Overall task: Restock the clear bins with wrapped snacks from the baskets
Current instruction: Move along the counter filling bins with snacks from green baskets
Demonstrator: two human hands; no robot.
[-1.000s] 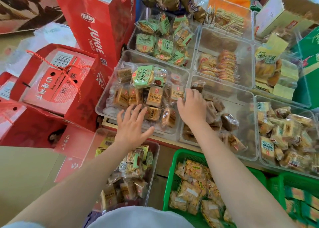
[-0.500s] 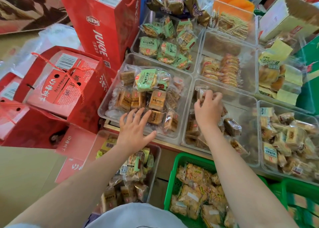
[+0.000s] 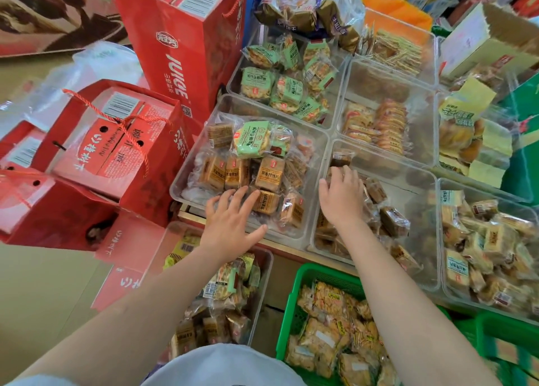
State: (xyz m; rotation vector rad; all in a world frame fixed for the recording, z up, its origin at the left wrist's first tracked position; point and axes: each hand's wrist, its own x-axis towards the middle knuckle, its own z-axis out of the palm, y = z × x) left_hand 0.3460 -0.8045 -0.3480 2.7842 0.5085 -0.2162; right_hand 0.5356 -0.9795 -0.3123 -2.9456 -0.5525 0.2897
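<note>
Red juice cartons (image 3: pixel 186 44) stand just left of the grid of clear bins (image 3: pixel 376 158), and a green basket (image 3: pixel 294 321) of wrapped snacks (image 3: pixel 326 327) sits just below that grid, beside a lower clear tub (image 3: pixel 262 283) of packets. Within the grid, the left hand (image 3: pixel 230 225) rests with fingers straight and spread over the tan packets (image 3: pixel 268 172) at the near edge of the lower-left bin (image 3: pixel 192 163). One bin to the right, the right hand (image 3: pixel 341 196) reaches among dark brown packets (image 3: pixel 393 220), fingertips curled down; whether they pinch one I cannot tell.
</note>
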